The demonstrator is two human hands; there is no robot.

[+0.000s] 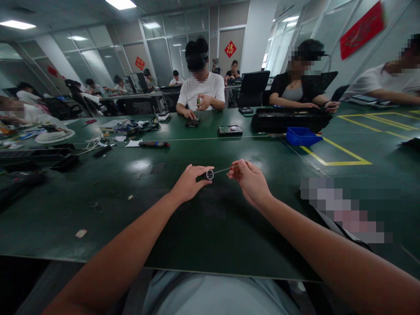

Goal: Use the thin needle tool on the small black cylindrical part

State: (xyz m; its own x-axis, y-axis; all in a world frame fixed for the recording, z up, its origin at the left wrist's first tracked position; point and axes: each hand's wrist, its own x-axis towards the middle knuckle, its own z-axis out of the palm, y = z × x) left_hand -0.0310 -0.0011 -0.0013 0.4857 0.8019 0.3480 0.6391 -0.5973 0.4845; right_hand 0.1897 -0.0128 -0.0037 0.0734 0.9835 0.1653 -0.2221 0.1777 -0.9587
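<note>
Two hands are held just above the green worktop (98, 192): a small wire spool (210, 175) is pinched in the left hand (189, 183), its thin wire (220, 170) stretched rightwards, nearly level, and pinched by the right hand (249, 181)

Spool (210, 175): small, round and silvery with a dark centre, its open face turned toward the camera; pinched at the fingertips of the left hand (189, 183), just above the dark green table (131, 205).
Wire (221, 170): one thin, pale strand, drawn nearly straight from the spool up and to the right, ending at the closed fingers of the right hand (250, 181).
Position: both held between the two hands, near the middle of the table's front half.
</note>
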